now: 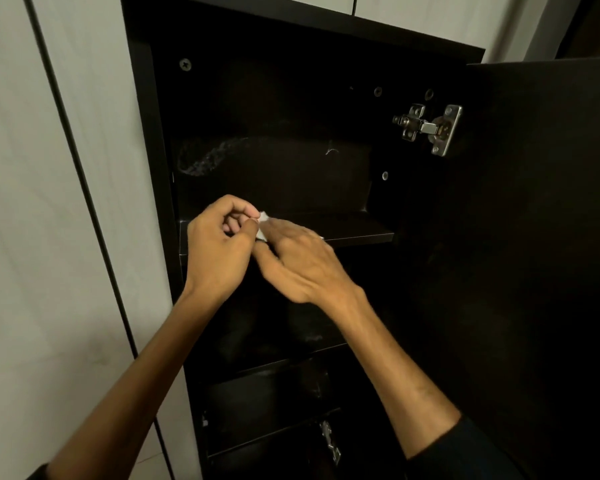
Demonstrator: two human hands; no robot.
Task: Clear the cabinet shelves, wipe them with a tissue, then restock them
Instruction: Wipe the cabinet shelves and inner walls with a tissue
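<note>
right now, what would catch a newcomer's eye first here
Both hands meet at the front edge of a dark shelf mid-frame: the left hand and right hand work a small white tissue between them. Next, the shiny metal hinge stands out at upper right, where the open cabinet door joins the black cabinet.

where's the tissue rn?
Head view, centre: the white tissue sits between the left hand and right hand, at the front edge of the upper shelf.

black cabinet (146, 140), white tissue (263, 218), silver hinge (430, 128), pale wall (32, 202)
</note>
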